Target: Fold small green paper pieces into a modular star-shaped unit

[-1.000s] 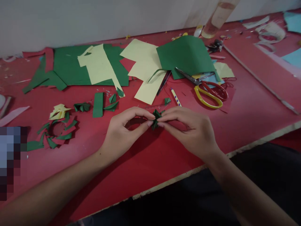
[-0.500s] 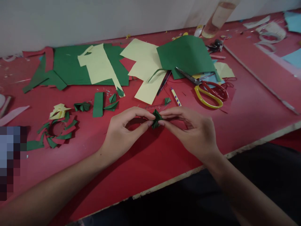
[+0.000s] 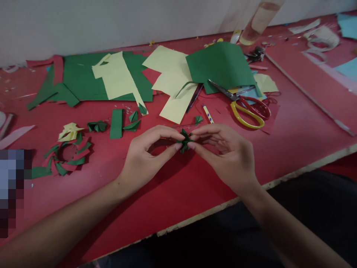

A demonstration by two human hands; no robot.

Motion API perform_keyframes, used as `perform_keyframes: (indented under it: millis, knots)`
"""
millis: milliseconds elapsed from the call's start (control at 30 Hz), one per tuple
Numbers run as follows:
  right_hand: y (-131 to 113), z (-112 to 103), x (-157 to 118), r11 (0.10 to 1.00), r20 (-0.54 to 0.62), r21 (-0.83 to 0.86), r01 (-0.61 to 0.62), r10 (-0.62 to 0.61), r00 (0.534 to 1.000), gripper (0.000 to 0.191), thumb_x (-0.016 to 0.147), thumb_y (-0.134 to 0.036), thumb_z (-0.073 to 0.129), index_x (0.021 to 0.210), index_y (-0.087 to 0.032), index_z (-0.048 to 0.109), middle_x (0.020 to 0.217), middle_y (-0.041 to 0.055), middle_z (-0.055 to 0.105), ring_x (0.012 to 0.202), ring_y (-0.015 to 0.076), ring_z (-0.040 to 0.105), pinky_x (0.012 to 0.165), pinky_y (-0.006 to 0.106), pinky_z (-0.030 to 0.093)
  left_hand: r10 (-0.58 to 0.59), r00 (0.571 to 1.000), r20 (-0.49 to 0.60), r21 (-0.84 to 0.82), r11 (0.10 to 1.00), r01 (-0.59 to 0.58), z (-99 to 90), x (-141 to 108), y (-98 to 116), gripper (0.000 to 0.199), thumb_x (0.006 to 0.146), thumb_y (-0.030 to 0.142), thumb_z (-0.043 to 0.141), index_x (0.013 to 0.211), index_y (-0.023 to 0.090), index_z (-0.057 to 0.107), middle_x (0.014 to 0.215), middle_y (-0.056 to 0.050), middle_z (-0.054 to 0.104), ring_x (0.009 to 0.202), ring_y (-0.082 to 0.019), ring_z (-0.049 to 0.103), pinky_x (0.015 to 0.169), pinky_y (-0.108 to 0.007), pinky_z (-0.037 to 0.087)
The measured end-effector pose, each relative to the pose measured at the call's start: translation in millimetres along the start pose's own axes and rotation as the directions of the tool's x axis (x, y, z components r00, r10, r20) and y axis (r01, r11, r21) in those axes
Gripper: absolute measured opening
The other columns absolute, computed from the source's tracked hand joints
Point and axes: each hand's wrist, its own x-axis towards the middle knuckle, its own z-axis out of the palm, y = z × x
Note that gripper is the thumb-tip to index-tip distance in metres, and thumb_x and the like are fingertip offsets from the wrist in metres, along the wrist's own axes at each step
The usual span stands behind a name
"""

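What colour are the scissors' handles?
The scissors have one yellow handle and one red handle, seen clearly in the head view.

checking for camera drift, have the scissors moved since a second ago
No. The scissors lie in the same spot, blades tucked under the green sheet and handles beside the pencil, just as in the earlier pictures.

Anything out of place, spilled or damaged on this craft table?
Nothing spilled or broken. The red table is littered with cut green and yellow paper offcuts, and the scissors lie open. Left hand and right hand pinch a small folded green paper piece between their fingertips.
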Motion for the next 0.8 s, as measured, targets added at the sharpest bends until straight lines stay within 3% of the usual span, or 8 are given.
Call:
perform_keyframes:
  millis: [367, 567, 800]
  knots:
    - [-1.9, -0.4, -1.5, 0.985, 0.040, -0.122, 0.124, -0.120, 0.992, 0.026, 0.088, -0.008, 0.068, 0.108, -0.025, 0.069, 0.100, 0.0009, 0.076, 0.089, 0.0169, 0.074, 0.084, 0.031, 0.064, 0.033, 0.999, 0.006, 0.049, 0.998, -0.033, -0.2, -0.4, 0.4, 0.016, 0.087, 0.011, 0.071, 0.097, 0.024, 0.073, 0.101, -0.003, 0.075, 0.097, -0.018, 0.070, 0.089, -0.031, 0.060]
    - [-3.9, 0.9, -2.1, 0.973, 0.005, -0.144, 0.180, -0.181, 0.983, 0.024, 0.089, -0.007, 0.071, 0.104, -0.026, 0.067, 0.101, -0.0010, 0.077, 0.088, 0.0145, 0.075, 0.083, 0.027, 0.062, 0.101, 0.995, -0.005, 0.030, 0.994, -0.101, -0.7, 0.6, -0.3, 0.019, 0.086, 0.007, 0.073, 0.098, 0.022, 0.074, 0.101, -0.003, 0.075, 0.097, -0.015, 0.070, 0.086, -0.024, 0.059]
    - [-4.2, 4.0, -4.0, 0.997, -0.056, -0.026, 0.077, -0.078, 0.995, 0.026, 0.086, -0.009, 0.074, 0.105, -0.026, 0.067, 0.098, -0.0003, 0.076, 0.088, 0.0149, 0.075, 0.083, 0.027, 0.063, 0.022, 1.000, -0.013, -0.080, 0.996, -0.023, 0.4, 1.0, -0.6, 0.019, 0.084, 0.008, 0.076, 0.099, 0.020, 0.075, 0.101, -0.002, 0.077, 0.097, -0.013, 0.072, 0.085, -0.019, 0.059]
